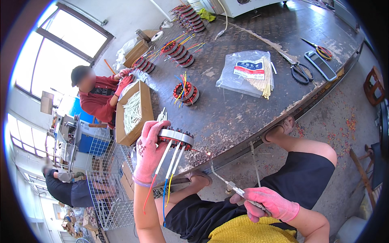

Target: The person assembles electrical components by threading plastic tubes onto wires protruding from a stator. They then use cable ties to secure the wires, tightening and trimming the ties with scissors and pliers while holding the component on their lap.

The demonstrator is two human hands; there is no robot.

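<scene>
My left hand (146,153), in a pink glove, is closed around a motor stator (175,136), a metal ring with dark teeth and red windings, held up by the table's near edge. From its underside hang red, blue and yellow lead wires (165,197), their upper parts in white sleeves (175,158). My right hand (270,203), also in a pink glove, grips a thin metal gas torch (236,188). The bent nozzle points up toward the stator, apart from it, with a small orange glow at the tip.
On the dark worn table (227,121) stand another stator (186,94) and several stator stacks (178,54). A bag of pale sleeves (247,75), scissors (302,73), pliers (323,52) and a phone (320,65) lie farther right. A co-worker (97,95) works beside a carton of white sleeves (137,106).
</scene>
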